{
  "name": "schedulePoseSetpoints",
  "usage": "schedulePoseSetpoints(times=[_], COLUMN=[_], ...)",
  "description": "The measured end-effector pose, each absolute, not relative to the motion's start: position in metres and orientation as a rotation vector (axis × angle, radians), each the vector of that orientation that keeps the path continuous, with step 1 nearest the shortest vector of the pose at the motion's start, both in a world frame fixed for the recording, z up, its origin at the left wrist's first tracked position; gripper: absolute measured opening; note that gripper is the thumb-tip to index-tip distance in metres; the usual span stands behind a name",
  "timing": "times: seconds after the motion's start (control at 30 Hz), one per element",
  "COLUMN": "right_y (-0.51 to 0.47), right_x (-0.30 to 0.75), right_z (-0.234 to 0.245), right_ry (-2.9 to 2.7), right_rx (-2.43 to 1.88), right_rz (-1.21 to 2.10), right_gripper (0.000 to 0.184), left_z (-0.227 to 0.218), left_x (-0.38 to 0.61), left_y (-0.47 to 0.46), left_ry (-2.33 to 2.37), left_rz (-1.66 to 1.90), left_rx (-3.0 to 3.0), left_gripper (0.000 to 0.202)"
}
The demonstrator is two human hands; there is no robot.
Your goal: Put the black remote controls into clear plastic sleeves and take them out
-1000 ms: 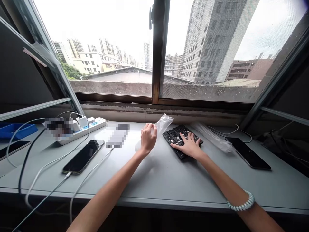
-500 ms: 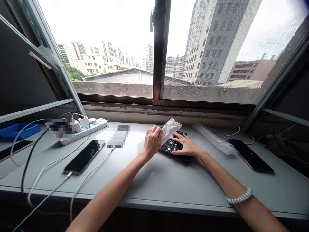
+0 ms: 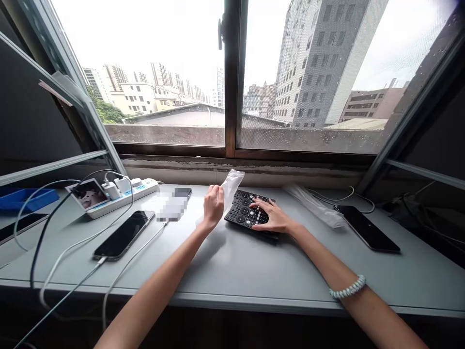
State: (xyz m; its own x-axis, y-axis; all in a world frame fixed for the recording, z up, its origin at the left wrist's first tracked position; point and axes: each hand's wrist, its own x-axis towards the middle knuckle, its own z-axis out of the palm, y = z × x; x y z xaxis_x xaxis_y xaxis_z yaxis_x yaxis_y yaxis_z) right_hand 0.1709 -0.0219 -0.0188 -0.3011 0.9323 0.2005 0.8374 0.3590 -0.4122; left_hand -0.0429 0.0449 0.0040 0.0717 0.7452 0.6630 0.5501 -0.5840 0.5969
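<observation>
Several black remote controls with round buttons lie side by side on the grey desk, their left ends showing. My right hand rests over their right part with its fingers spread, hiding many of the buttons. Just left of the remotes, my left hand is closed in a fist around a crumpled clear plastic bag. One end of the bag sticks up above the fist, and a thin part of it trails below, near the desk.
On the right lie long plastic bags and a black phone. To the left are a phone on a cable, a blurred phone, a white power strip, a photo and a blue tray. A window stands behind.
My left hand has drawn the plastic bag left, away from the remote controls, uncovering their left ends. My right hand has stayed on the remotes. The view has shifted slightly.
</observation>
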Motion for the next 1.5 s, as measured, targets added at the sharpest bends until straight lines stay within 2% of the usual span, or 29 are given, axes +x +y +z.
schedulePoseSetpoints(times=[0.1, 0.3, 0.37, 0.47, 0.57, 0.67, 0.8, 0.87, 1.33, 1.5], right_y=[-0.022, -0.029, -0.033, -0.038, -0.039, -0.039, -0.039, -0.039, -0.027, -0.027], right_x=[0.171, 0.169, 0.168, 0.167, 0.163, 0.158, 0.152, 0.151, 0.164, 0.166], right_z=[-0.020, -0.016, -0.013, -0.009, -0.011, -0.015, -0.019, -0.020, -0.023, -0.024], right_ry=[-2.206, -2.193, -2.174, -2.143, -2.145, -2.163, -2.211, -2.233, -2.322, -2.219], right_rx=[-1.507, -1.446, -1.431, -1.444, -1.437, -1.427, -1.437, -1.437, -1.502, -1.544], right_rz=[0.279, 0.196, 0.175, 0.169, 0.186, 0.195, 0.211, 0.212, 0.255, 0.137], right_gripper=[0.071, 0.077, 0.071, 0.051, 0.044, 0.048, 0.067, 0.071, 0.057, 0.064], left_z=[0.004, 0.006, 0.006, 0.006, 0.006, 0.008, 0.013, 0.015, 0.012, 0.010], left_x=[-0.047, -0.052, -0.051, -0.049, -0.048, -0.048, -0.048, -0.046, -0.037, -0.040], left_y=[0.049, 0.052, 0.051, 0.048, 0.045, 0.043, 0.040, 0.037, 0.025, 0.028], left_ry=[1.329, 1.353, 1.342, 1.314, 1.305, 1.314, 1.315, 1.304, 1.303, 1.353], left_rz=[1.590, 1.646, 1.626, 1.606, 1.597, 1.589, 1.620, 1.626, 1.504, 1.412], left_rx=[2.067, 2.041, 2.039, 2.040, 2.077, 2.104, 2.095, 2.094, 2.300, 2.556], left_gripper=[0.029, 0.028, 0.028, 0.028, 0.029, 0.029, 0.029, 0.029, 0.030, 0.028])
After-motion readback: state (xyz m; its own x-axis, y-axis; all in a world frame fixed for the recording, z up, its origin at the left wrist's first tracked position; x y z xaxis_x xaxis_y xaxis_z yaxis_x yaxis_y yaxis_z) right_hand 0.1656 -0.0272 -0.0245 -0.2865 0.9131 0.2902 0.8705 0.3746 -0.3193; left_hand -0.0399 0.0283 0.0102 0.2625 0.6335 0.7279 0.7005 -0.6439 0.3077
